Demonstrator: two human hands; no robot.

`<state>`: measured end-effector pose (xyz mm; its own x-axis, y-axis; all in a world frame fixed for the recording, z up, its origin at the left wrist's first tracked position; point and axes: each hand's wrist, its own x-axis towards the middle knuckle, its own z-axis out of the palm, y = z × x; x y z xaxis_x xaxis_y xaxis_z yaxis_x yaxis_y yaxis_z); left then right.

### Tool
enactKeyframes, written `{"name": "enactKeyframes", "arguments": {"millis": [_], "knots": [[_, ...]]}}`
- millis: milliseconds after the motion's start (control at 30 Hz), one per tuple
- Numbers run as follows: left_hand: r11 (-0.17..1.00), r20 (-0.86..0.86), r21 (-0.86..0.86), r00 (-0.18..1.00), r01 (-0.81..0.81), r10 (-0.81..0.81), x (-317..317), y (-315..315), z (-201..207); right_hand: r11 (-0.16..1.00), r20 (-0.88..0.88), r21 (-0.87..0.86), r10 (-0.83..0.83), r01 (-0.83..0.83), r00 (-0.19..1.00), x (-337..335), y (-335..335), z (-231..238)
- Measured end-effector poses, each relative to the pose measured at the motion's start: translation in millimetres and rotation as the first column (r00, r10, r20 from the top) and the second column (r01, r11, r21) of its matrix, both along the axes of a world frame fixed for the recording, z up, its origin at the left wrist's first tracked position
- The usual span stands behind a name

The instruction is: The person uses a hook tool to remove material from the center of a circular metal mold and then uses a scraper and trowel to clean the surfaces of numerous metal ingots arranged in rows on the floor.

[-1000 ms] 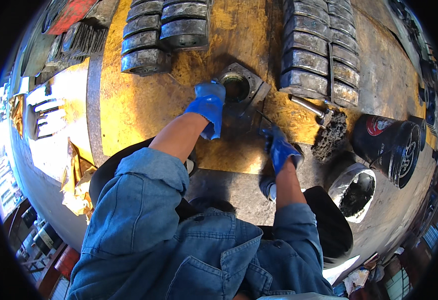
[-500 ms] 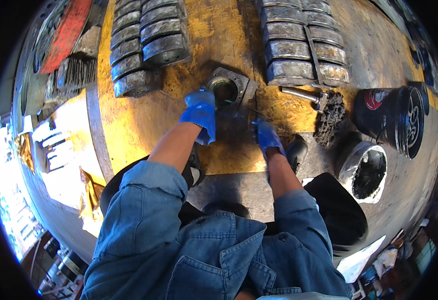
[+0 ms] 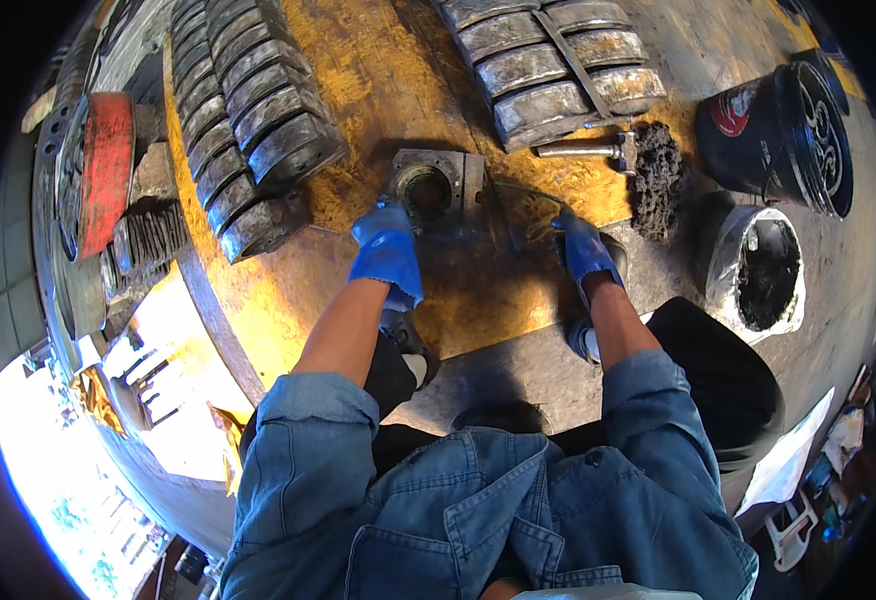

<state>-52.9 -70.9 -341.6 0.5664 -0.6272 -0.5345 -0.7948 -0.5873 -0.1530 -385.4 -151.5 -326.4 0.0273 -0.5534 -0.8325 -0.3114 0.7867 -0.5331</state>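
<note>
Square grey metal block with round bore, flat-faced and straight-edged, on worn yellow floor, which spans the gap between the hands to a straight border with grey; blue-gloved left hand at the block's near-left corner, gripping or merely pressing, cannot tell. Blue-gloved right hand, closed around a thin, dark, slightly curved rod pointing toward the block's right edge; ribbed, arched grey metal stack beyond, rough black crumbly clump farther right.

A grey metal block with a round hole lies near a thin rod
</note>
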Motion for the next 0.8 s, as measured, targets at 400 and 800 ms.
{"name": "enactKeyframes", "arguments": {"millis": [400, 800], "knots": [[0.996, -0.004, -0.086, 1.0, -0.028, 0.028, 1, 4, -6, 0.988, -0.082, 0.023, 0.153, -0.151, 0.985, 18, -6, 7], [0.996, -0.018, -0.091, 1.0, 0.015, -0.016, 2, 3, -12, 0.988, 0.011, 0.019, 0.156, -0.156, 0.988, 34, -3, -52]]}}
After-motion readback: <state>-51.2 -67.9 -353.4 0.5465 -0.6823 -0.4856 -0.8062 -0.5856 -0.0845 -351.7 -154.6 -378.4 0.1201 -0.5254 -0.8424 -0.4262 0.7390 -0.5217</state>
